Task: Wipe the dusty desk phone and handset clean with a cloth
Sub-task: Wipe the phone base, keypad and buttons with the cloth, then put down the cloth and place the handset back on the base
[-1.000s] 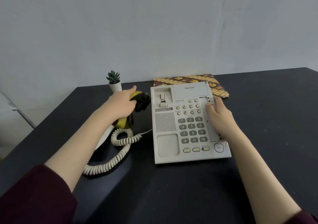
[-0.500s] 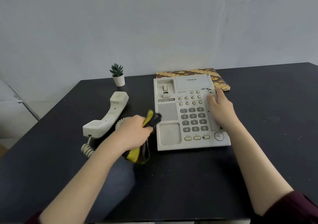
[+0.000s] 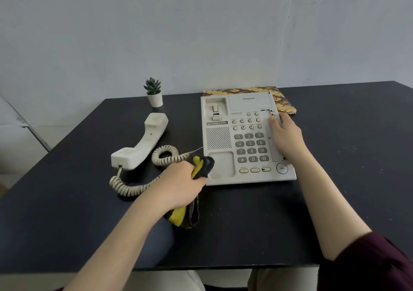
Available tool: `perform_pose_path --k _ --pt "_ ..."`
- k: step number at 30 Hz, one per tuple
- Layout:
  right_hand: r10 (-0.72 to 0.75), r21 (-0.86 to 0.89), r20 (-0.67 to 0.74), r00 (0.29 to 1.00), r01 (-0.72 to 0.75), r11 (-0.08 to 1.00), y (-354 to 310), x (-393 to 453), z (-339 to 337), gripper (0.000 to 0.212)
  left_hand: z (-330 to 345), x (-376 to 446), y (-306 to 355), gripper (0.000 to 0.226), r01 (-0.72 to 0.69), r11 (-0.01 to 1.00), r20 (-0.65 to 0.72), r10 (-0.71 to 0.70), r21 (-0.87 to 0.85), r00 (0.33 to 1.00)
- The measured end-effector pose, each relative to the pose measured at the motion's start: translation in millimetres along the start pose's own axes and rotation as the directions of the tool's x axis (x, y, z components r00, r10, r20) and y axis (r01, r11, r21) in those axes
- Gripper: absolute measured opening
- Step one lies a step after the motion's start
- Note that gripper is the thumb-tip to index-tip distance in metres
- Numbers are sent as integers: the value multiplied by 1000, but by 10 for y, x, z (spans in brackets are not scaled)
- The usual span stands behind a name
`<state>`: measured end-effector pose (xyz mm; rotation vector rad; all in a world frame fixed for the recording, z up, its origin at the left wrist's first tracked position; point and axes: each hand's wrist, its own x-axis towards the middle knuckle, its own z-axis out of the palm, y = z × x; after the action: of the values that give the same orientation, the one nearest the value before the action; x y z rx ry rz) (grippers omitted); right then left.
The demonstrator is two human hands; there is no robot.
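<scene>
Phone (image 3: 243, 138) sits flat on the black desk (image 3: 335, 179), toward its far middle, cradle empty. The handset (image 3: 139, 142) lies off the hook to the phone's left, face up and apart from it, joined by the coiled cord (image 3: 143, 185) that loops across the desk between them.

The left hand (image 3: 178, 185) is curled round a bunched yellow and dark cloth (image 3: 201, 166), the wad poking out past the fingers and touching the phone's near left corner, at the edge of the lower cradle hollow; a tail of cloth hangs under the wrist. The right hand (image 3: 286, 136) lies on the phone's right side with fingers fairly straight, pressing it down rather than gripping.

The step in hand looks like wiping the phone body, starting at that near left corner. The next move probably calls for sweeping the cloth up through the cradle hollows and speaker grille, then over the keys, while the right hand steadies the base and shifts aside when the cloth reaches it.

Behind the phone lies a patterned book (image 3: 283, 103), and a small potted plant (image 3: 154, 93) stands near the desk's far edge.
</scene>
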<state>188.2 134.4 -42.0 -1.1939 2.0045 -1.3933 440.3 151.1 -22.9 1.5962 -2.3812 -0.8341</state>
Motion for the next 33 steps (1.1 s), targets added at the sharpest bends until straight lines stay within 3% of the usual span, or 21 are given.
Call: perform_pose_path --k 2,4,6,8,10,11,13,14,17,21,25,27,29,33 --pt "-93 -126 -98 991 80 989 10 -33 9 33 -84 -81 -8 37 2 1000 19 -2 11 1000" --pt "-308 -282 -203 930 245 927 -68 -107 23 32 -190 -168 -34 30 -20 1000 -38 20 12 999" --pt "-441 -232 -230 868 391 891 -303 -245 61 26 -299 -256 -74 22 -59 998 -160 57 -10 985" --pt "-451 -86 -203 869 443 892 -598 -471 139 18 -408 -367 -133 16 -76 996 -287 58 -54 956" --pt "-372 123 -9 928 371 921 -901 -792 299 24 -510 -471 -238 18 -80 993 -381 40 -89 924" --pt "-316 226 179 932 274 935 -1026 -970 417 28 -553 -516 -303 20 -84 991 -422 34 -100 906" --pt "-207 303 526 825 46 952 -1212 -1285 728 35 -639 -625 -444 21 -87 989 -475 19 -121 880" --pt "-186 314 612 769 -20 949 -1276 -1401 908 38 -679 -684 -520 21 -87 989 -484 17 -123 875" --pt "-213 399 623 753 -71 914 -1456 -1608 1402 47 -794 -851 -757 26 -63 994 -496 10 -90 868" --pt "-298 417 605 738 25 909 -1603 -1706 1941 53 -941 -1052 -1136 36 15 999 -508 -32 -37 861" --pt "-215 360 738 640 -103 927 -1704 -1739 2403 57 -1092 -1196 -1530 51 71 961 -387 -175 -269 905" --pt "-172 311 790 589 -143 940 -1725 -1776 2629 58 -1151 -1240 -1739 41 125 902 -338 -279 -413 899" --pt "-167 274 798 579 -103 956 -1709 -1813 2832 58 -1169 -1253 -1938 32 187 879 -327 -350 -440 878" --pt "-243 234 768 592 94 968 -1665 -1881 3133 57 -1118 -1260 -2223 50 248 903 -336 -369 -352 866"
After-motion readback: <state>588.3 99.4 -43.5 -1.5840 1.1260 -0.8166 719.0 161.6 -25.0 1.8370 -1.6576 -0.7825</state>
